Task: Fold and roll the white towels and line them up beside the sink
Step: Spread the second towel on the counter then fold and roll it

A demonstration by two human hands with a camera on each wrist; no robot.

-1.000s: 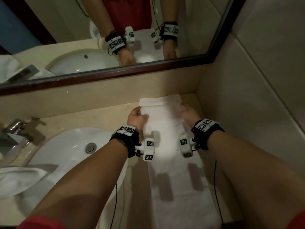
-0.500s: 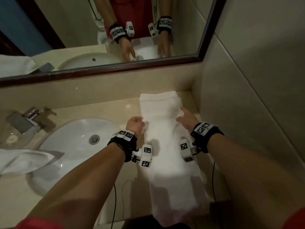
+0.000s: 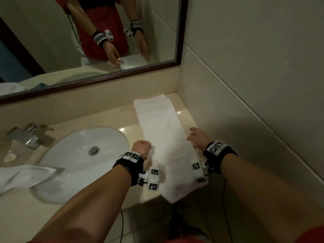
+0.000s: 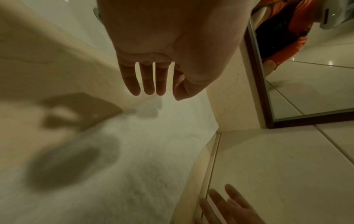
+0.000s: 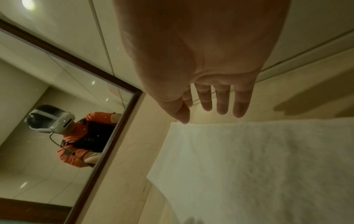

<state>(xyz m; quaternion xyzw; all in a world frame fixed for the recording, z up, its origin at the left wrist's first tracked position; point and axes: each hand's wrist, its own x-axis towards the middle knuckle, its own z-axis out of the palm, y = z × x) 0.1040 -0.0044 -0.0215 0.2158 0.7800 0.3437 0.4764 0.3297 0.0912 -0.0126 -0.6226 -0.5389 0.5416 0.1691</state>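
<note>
A long white towel (image 3: pixel 163 137), folded into a narrow strip, lies flat on the counter right of the sink (image 3: pixel 84 151), from the back wall to the front edge, where its near end hangs over. My left hand (image 3: pixel 142 147) hovers at the strip's left edge. In the left wrist view its fingers (image 4: pixel 147 81) are straight and hold nothing above the towel (image 4: pixel 134 166). My right hand (image 3: pixel 195 137) is at the strip's right edge. Its fingers (image 5: pixel 216 101) are spread and straight above the towel (image 5: pixel 258 166), also holding nothing.
A second white towel (image 3: pixel 22 176) lies crumpled at the sink's left side. The faucet (image 3: pixel 26 135) stands at the back left. A framed mirror (image 3: pixel 87 41) runs along the back wall. A tiled wall (image 3: pixel 245 102) closes the counter (image 3: pixel 108 120) on the right.
Both hands have slid back from the towel's far end toward its middle and lifted off it, fingers now straight. The towel lies flattened as a strip.
</note>
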